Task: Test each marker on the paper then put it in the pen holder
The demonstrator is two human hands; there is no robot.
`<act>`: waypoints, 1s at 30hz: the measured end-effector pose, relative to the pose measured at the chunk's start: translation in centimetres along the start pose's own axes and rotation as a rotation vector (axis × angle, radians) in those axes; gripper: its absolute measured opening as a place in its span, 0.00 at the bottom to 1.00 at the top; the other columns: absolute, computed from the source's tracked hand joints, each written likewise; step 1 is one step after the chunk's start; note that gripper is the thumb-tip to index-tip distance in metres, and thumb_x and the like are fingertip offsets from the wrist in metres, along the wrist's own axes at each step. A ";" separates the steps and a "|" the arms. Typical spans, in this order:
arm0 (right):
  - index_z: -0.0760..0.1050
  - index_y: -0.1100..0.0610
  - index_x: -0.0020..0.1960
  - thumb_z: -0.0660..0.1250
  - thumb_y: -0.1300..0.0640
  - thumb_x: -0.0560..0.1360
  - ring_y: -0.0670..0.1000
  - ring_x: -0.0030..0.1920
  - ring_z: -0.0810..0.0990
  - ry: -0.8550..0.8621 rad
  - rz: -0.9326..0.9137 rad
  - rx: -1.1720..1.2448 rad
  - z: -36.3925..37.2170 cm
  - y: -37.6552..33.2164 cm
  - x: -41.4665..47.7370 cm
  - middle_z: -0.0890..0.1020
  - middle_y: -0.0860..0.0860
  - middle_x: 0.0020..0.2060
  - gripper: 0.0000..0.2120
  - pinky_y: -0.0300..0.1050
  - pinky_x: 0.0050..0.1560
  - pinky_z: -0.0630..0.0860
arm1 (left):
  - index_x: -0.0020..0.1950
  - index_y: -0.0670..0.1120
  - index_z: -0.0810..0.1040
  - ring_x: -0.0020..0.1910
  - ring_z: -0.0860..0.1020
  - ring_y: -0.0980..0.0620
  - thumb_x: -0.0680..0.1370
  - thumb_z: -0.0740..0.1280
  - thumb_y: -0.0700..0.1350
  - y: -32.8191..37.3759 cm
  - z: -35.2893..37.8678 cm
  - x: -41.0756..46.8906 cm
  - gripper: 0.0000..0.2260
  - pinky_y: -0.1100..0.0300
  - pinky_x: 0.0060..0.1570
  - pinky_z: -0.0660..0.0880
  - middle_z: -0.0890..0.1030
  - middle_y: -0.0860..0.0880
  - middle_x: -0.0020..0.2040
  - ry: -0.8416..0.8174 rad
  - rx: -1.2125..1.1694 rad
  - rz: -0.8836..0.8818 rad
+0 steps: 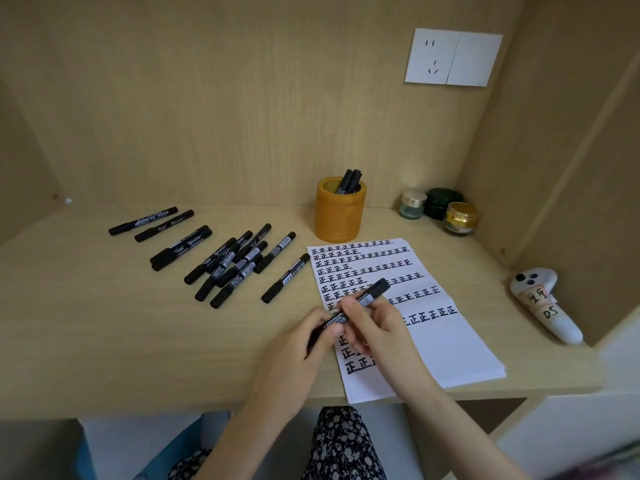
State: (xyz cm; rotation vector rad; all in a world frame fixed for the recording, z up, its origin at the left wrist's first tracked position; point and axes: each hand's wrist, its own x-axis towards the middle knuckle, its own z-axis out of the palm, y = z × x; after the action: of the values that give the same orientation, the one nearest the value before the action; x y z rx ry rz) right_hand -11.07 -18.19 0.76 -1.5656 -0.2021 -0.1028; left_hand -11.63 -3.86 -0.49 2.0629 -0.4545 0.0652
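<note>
Both hands hold one black marker [362,300] just above the near-left part of the paper [450,348]. The marker slants from lower left to upper right. The left hand [304,337] curls its fingers round the marker's lower end, and the right hand [375,327] pinches the barrel with thumb and fingertips. The hands hide whether its cap is on.

The paper lies toward the desk's [104,341] front right, with its near edge hanging over the front edge, and it is filled with rows of black written characters. Just behind its far edge stands the orange pen holder [341,220], with two markers [351,180] upright inside it. A scatter of loose markers [235,263] lies left of the paper, reaching toward the back left.

Three small jars [443,202] sit in the back right corner. A white controller [545,306] lies at the right edge. A wall socket [453,57] is mounted on the back panel.
</note>
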 end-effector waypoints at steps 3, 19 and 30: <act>0.70 0.62 0.41 0.63 0.52 0.77 0.47 0.22 0.67 0.108 -0.012 0.050 -0.7 -0.4 -0.3 0.73 0.52 0.24 0.14 0.35 0.23 0.64 | 0.52 0.61 0.69 0.41 0.80 0.57 0.77 0.55 0.60 0.0 0.3 0.0 0.08 0.53 0.44 0.78 0.81 0.58 0.43 -0.042 -0.020 -0.057; 0.76 0.60 0.33 0.72 0.54 0.72 0.46 0.22 0.69 0.414 0.187 -0.188 -7.2 0.5 -1.6 0.74 0.51 0.21 0.13 0.34 0.25 0.65 | 0.49 0.59 0.78 0.44 0.76 0.69 0.74 0.68 0.47 -1.5 0.2 0.0 0.07 0.75 0.40 0.70 0.81 0.62 0.47 -0.005 -0.052 -0.067; 0.72 0.60 0.29 0.71 0.61 0.73 0.42 0.21 0.64 0.508 0.113 -0.314 -6.7 2.3 -1.7 0.70 0.43 0.16 0.15 0.33 0.23 0.59 | 0.50 0.56 0.80 0.44 0.77 0.68 0.73 0.70 0.47 -2.3 0.5 -0.1 0.07 0.76 0.40 0.69 0.82 0.64 0.46 -0.024 -0.017 -0.047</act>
State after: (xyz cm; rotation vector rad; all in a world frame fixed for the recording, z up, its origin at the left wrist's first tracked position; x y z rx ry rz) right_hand -11.90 -24.95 -1.82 -1.8025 0.3156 -0.4548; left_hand -10.99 -3.26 -2.62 2.0583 -0.4199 0.0086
